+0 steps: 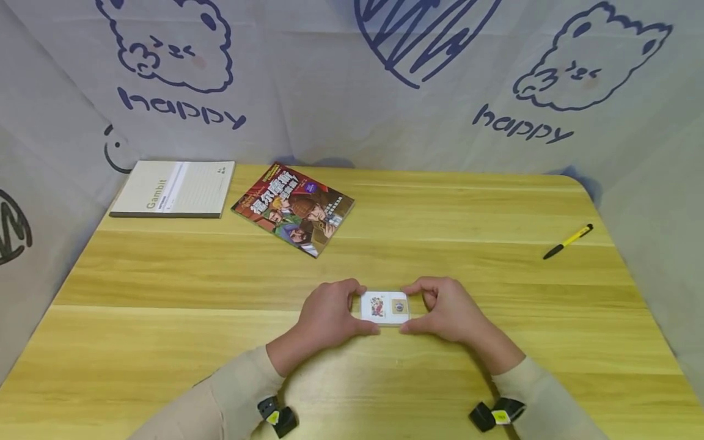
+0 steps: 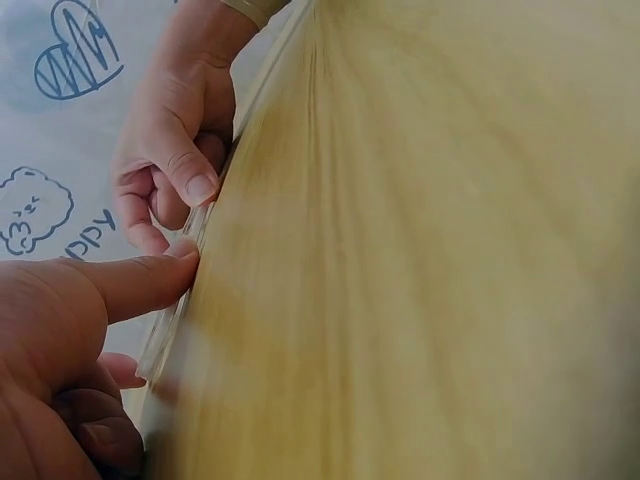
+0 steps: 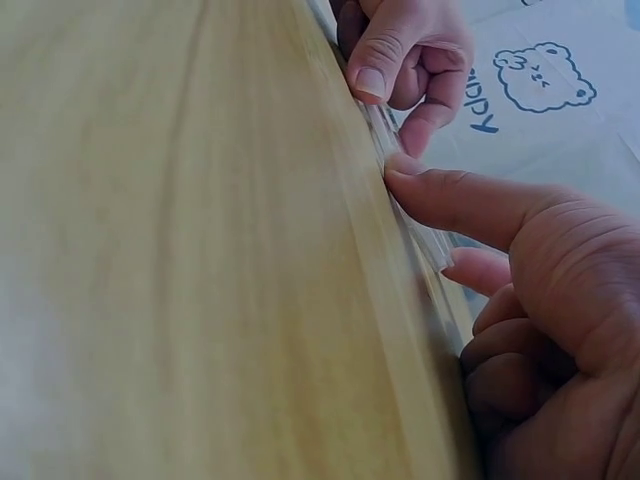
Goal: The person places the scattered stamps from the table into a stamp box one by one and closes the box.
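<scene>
A small flat rectangular case [image 1: 388,316] with clear edges lies near the middle of the table, showing two little pictures on white. My left hand [image 1: 330,313] pinches its left end between thumb and forefinger. At the right end, my right hand [image 1: 452,310] does the same, thumb on the near edge and forefinger on the far one. Seen edge-on in the left wrist view, the case [image 2: 160,340] is a thin transparent strip at table level. In the right wrist view the strip [image 3: 432,243] runs between both thumbs and forefingers. The other fingers are curled in.
A pale notebook [image 1: 198,189] lies at the back left of the wooden table [image 1: 440,232]. Beside it is a colourful comic-style book [image 1: 294,211], set at an angle. A yellow and black pen [image 1: 569,241] rests at the right. White cloth with drawings [image 1: 308,79] hangs behind.
</scene>
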The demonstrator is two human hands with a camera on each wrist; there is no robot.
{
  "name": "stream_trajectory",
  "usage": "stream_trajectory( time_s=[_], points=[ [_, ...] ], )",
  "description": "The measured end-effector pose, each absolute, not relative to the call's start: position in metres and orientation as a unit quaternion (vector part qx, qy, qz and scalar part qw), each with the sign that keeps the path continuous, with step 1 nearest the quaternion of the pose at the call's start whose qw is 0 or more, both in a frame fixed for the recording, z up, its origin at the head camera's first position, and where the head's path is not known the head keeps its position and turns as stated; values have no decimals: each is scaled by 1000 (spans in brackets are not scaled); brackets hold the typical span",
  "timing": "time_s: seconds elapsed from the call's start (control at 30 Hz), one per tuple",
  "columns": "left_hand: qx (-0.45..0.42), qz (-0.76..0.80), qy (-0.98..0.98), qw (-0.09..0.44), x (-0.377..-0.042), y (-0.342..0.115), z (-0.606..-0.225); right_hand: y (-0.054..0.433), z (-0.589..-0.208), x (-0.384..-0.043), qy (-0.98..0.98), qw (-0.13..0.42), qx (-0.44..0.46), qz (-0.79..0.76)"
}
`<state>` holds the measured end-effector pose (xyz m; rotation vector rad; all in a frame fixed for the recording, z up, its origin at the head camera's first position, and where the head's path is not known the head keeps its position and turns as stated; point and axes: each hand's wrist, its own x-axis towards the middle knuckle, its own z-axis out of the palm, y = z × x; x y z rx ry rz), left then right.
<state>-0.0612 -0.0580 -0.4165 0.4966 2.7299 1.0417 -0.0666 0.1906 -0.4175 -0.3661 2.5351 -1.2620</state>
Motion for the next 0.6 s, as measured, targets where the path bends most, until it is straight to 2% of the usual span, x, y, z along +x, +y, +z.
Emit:
stream_trajectory(
  time_s=[0.6],
  points=[
    [158,343,920,105,-60,-60,-413,196,-424,-67,881,129,-171,-421]
  ],
)
